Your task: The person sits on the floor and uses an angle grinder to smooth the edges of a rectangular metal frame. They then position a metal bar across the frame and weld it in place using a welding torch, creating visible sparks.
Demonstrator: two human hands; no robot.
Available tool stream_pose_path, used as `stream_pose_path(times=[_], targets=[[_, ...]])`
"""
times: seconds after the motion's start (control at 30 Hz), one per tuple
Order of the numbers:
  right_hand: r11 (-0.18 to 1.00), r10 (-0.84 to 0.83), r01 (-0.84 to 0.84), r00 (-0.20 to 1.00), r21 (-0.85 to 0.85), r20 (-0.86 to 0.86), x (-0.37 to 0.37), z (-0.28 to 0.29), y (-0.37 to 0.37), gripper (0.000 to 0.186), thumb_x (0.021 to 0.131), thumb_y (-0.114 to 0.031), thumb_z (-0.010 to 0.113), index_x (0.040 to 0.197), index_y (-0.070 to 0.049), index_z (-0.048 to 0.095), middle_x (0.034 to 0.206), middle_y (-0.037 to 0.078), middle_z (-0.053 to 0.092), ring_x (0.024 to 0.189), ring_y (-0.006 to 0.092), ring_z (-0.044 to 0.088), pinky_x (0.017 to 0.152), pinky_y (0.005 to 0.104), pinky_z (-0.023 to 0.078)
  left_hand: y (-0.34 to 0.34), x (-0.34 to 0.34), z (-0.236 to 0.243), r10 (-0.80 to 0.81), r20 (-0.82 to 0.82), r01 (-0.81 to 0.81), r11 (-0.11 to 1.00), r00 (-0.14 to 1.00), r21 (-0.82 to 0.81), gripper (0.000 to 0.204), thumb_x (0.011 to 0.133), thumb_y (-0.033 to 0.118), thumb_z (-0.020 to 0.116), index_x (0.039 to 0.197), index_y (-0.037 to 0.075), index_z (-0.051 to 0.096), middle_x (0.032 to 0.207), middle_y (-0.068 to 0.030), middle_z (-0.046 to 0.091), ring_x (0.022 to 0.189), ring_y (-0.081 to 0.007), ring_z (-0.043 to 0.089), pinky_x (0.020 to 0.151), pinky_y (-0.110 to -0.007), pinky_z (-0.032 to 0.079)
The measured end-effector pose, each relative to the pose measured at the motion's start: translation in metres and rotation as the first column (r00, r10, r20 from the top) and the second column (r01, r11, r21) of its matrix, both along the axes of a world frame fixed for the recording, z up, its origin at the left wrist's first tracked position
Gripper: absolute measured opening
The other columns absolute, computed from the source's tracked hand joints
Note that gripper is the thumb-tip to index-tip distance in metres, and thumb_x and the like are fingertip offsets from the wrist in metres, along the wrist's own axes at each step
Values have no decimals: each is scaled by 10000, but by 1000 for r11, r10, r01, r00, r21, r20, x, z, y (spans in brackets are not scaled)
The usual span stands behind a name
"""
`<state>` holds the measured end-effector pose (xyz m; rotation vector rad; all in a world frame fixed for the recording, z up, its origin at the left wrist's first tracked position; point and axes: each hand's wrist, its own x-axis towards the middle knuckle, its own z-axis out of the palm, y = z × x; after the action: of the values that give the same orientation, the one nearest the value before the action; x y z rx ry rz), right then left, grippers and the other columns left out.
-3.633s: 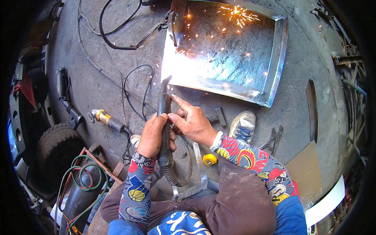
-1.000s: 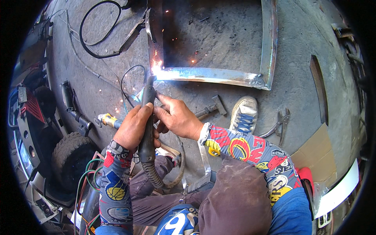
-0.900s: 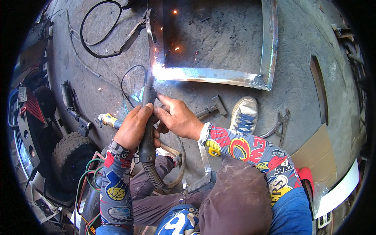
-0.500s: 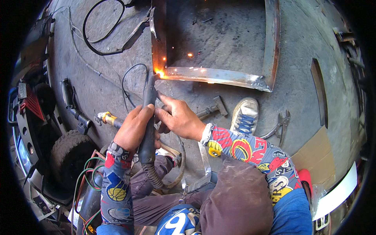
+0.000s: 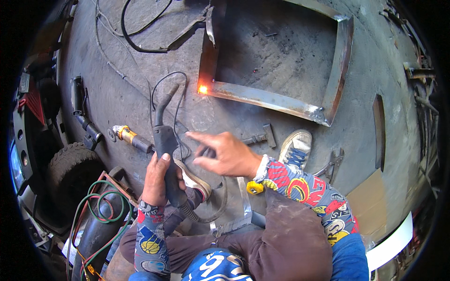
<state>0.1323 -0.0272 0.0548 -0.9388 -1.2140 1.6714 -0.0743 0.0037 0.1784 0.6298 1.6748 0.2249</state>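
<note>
My left hand (image 5: 157, 180) is wrapped round the black handle of a welding torch (image 5: 166, 145), whose bent neck points up and away from me. To its right, my right hand (image 5: 222, 152) is off the torch, fingers apart, the index stretched toward the left; it holds nothing. Beyond both hands lies a rectangular steel frame (image 5: 267, 99) of angle iron on the floor. A fresh weld (image 5: 202, 89) glows orange at its near left corner, apart from the torch tip. A clamp (image 5: 209, 28) with a black cable grips the frame's left side.
A hammer (image 5: 268, 136) lies near my shoe (image 5: 296, 145), with locking pliers (image 5: 333, 164) to its right. A yellow angle grinder (image 5: 131, 136) rests left of the torch. Cardboard (image 5: 368, 199), a flat steel strip (image 5: 378, 133), loose cables and a yellow tape measure (image 5: 254, 188) are also around.
The torch has drawn back from the frame's corner, and the sparks have stopped, leaving a glowing spot. My right hand has let go of the torch and opened.
</note>
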Motion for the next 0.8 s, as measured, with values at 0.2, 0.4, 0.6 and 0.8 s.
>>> stream_pose_path(times=[0.2,0.4,0.6,0.8], targets=[[919,-394,203,443,338,805,42,-28,19,681,744,-219,834,1343,3,597,1245,148,637,1161,332,561,999,456,461,-21,-76,-63,229,-47,-229,973,972,1,329,947,223,718,1163,64,527,861,-97,641,661,-218,666,596,-371,579],[989,-140,-17,177,145,974,54,-60,29,590,786,-237,783,1308,-20,613,1131,105,626,1127,296,567,923,440,461,-51,-130,-118,398,97,-385,913,912,-133,379,947,274,739,1232,103,554,1062,-104,720,915,-273,683,786,-483,564],[980,-170,-71,184,186,968,66,-90,33,216,825,-120,640,1031,-68,680,1024,95,667,1038,285,602,863,420,462,-63,-182,-149,174,-116,-179,983,978,-33,473,948,236,741,1333,44,544,1079,-96,712,856,-216,671,776,-390,559],[968,-222,-65,224,242,949,74,-88,21,214,756,-98,682,971,-94,681,1006,113,682,1047,302,615,871,421,470,-65,-222,-191,50,-446,-88,994,894,-63,468,936,306,757,1289,35,612,946,-59,686,791,-188,643,655,-354,513]])
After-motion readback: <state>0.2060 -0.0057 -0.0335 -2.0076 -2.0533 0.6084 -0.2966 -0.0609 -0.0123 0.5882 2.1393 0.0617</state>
